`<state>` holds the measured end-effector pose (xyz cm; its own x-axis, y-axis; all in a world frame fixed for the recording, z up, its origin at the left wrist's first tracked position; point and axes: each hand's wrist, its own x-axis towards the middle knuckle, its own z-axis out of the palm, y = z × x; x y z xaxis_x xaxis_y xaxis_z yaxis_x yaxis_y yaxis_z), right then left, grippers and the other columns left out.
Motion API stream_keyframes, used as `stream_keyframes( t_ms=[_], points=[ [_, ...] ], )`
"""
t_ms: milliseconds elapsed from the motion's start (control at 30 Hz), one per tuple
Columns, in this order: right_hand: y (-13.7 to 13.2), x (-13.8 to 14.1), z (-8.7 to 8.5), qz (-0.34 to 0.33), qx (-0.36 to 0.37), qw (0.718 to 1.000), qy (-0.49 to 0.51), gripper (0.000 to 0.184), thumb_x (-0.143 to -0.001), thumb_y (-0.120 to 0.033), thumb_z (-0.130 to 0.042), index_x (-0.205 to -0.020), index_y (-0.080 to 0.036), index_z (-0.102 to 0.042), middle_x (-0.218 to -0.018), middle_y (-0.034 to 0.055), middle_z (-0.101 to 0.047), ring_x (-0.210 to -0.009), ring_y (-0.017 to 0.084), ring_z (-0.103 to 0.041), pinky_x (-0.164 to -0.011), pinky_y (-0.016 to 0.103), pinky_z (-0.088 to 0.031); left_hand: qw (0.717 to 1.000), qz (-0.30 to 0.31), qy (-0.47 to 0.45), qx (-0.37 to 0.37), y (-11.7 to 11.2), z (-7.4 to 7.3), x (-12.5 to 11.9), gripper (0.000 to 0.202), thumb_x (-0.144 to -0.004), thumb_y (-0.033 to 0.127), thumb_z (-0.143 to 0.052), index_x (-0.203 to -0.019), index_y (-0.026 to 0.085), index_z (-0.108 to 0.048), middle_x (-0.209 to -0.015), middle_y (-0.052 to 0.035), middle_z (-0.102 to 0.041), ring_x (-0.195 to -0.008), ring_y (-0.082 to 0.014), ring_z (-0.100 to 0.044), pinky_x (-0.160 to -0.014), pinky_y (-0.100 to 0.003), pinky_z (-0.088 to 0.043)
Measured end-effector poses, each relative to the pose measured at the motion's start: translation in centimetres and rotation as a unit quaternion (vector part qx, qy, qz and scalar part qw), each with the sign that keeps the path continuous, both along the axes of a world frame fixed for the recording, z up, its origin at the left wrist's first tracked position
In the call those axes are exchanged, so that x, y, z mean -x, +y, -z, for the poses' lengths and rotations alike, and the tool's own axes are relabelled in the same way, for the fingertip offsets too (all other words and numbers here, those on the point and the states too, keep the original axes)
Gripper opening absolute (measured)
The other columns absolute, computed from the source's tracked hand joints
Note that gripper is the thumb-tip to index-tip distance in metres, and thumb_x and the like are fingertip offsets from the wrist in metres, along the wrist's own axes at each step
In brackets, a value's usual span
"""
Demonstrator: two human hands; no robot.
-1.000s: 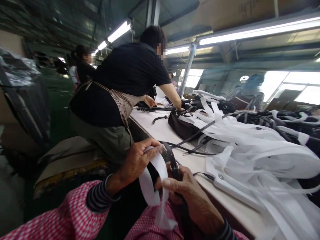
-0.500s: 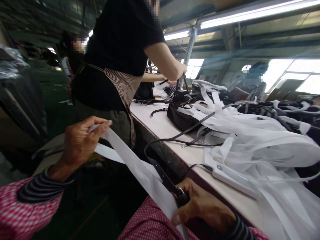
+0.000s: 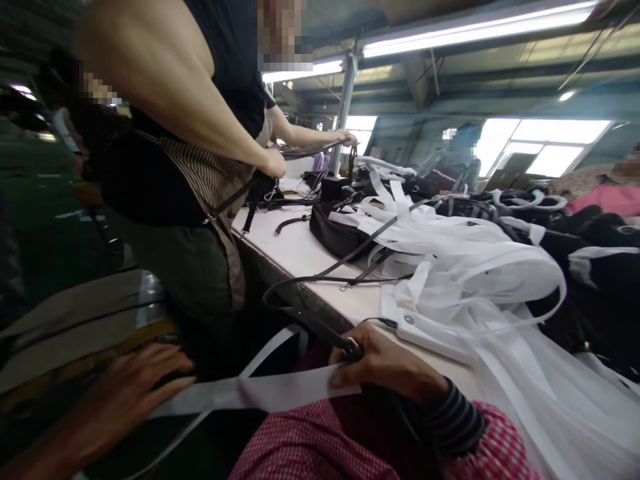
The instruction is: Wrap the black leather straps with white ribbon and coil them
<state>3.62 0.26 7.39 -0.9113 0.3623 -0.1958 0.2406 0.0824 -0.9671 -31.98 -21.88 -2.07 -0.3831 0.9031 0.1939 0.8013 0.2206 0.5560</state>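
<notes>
My right hand pinches one end of a white fabric strip between thumb and fingers. The same hand grips the buckle end of a dark strap, which loops up onto the table. My left hand, smeared by motion, is at lower left with fingers stretched out and a gap between them and the thumb. The strip runs across my lap to that thumb and passes out of sight behind it. A narrower tail of white strip curls behind the stretched part.
A white table holds a heap of white strips, a dark bag and a flat white device with a cable. Black bags lie piled at right. Close ahead on the left, a co-worker in a striped apron handles dark straps.
My left hand has come down and left, its pinch loosened; the strip now lies nearly level. My right hand keeps the strip and strap. The co-worker has turned, arms wider apart.
</notes>
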Motion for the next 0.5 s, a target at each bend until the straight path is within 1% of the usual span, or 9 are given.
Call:
stream_keyframes(
  t_ms=[67,100,167,200,233,267,333,433,500],
  points=[
    [-0.5,0.9,-0.1,-0.036,-0.014,0.999,-0.004,0.019,-0.071,-0.029,-0.083,-0.071,-0.014,-0.071,-0.063,-0.0040,-0.056,-0.058,0.009,-0.043,-0.053,0.022,-0.029,0.989,0.083,-0.110,0.052,2.5,-1.8,-5.5,0.042,-0.084,0.051,-0.072,-0.125,0.040,-0.074,-0.136,-0.0001,-0.070,-0.129,-0.0334,-0.059,-0.112,-0.045,-0.041],
    [-0.7,1.3,-0.2,-0.044,-0.019,0.999,-0.004,0.018,-0.071,-0.027,-0.082,-0.070,-0.015,-0.070,-0.063,-0.0045,-0.055,-0.059,0.009,-0.042,-0.053,0.022,-0.028,0.972,0.141,-0.177,0.056,3.8,-2.7,-8.2,0.050,-0.085,0.047,-0.073,-0.134,0.038,-0.068,-0.141,-0.0021,-0.066,-0.128,-0.0311,-0.060,-0.110,-0.040,-0.044],
    [-1.3,1.8,-0.4,-0.032,-0.031,0.999,0.001,0.017,-0.072,-0.025,-0.081,-0.070,-0.015,-0.068,-0.064,-0.0047,-0.053,-0.059,0.009,-0.040,-0.052,0.023,-0.026,0.931,0.225,-0.279,0.062,6.5,-4.0,-12.7,0.051,-0.077,0.039,-0.082,-0.127,0.032,-0.072,-0.125,-0.0027,-0.073,-0.112,-0.0270,-0.065,-0.096,-0.031,-0.049],
    [-1.5,1.8,-0.6,-0.013,-0.036,0.999,0.009,0.018,-0.074,-0.027,-0.081,-0.070,-0.015,-0.067,-0.064,-0.0044,-0.053,-0.059,0.009,-0.040,-0.053,0.023,-0.026,0.918,0.231,-0.316,0.061,7.6,-4.3,-14.3,0.036,-0.079,0.033,-0.080,-0.114,0.027,-0.077,-0.106,-0.0016,-0.076,-0.095,-0.0225,-0.067,-0.082,-0.026,-0.050],
    [-1.7,1.8,-0.8,0.011,-0.037,0.999,0.022,0.020,-0.076,-0.029,-0.080,-0.072,-0.014,-0.068,-0.064,-0.0038,-0.054,-0.059,0.009,-0.041,-0.053,0.023,-0.027,0.910,0.218,-0.351,0.042,8.5,-4.4,-15.6,0.019,-0.079,0.030,-0.077,-0.096,0.022,-0.080,-0.086,0.0000,-0.073,-0.078,-0.0180,-0.063,-0.070,-0.023,-0.046],
    [-1.9,1.6,-1.0,0.035,-0.032,0.998,0.039,0.022,-0.078,-0.033,-0.081,-0.074,-0.013,-0.070,-0.065,-0.0029,-0.056,-0.060,0.009,-0.042,-0.054,0.023,-0.028,0.900,0.204,-0.385,0.017,9.2,-4.2,-16.5,0.011,-0.079,0.030,-0.076,-0.081,0.019,-0.077,-0.073,0.0011,-0.067,-0.068,-0.0152,-0.057,-0.063,-0.022,-0.041],
    [-2.2,1.1,-1.1,0.073,-0.002,0.994,0.079,0.029,-0.080,-0.040,-0.081,-0.080,-0.012,-0.074,-0.067,-0.0011,-0.059,-0.060,0.010,-0.043,-0.056,0.023,-0.031,0.882,0.166,-0.441,-0.030,10.2,-3.7,-17.4,0.026,-0.079,0.036,-0.076,-0.065,0.016,-0.068,-0.061,0.0018,-0.059,-0.061,-0.0129,-0.049,-0.059,-0.023,-0.036],
    [-2.4,0.8,-0.6,0.102,0.045,0.985,0.132,0.032,-0.082,-0.044,-0.079,-0.085,-0.011,-0.078,-0.066,0.0006,-0.062,-0.057,0.009,-0.043,-0.054,0.022,-0.033,0.856,0.135,-0.497,-0.050,10.9,-3.3,-18.0,0.040,-0.075,0.050,-0.080,-0.065,0.015,-0.065,-0.061,0.0000,-0.060,-0.061,-0.0138,-0.048,-0.060,-0.024,-0.038],
    [-2.4,1.0,0.0,0.126,0.064,0.978,0.156,0.030,-0.082,-0.041,-0.079,-0.079,-0.011,-0.077,-0.060,0.0001,-0.061,-0.052,0.008,-0.041,-0.052,0.022,-0.033,0.845,0.132,-0.517,-0.047,11.2,-3.4,-18.5,0.043,-0.071,0.054,-0.082,-0.063,0.015,-0.064,-0.060,0.0002,-0.058,-0.061,-0.0137,-0.047,-0.060,-0.025,-0.038]
  ],
)
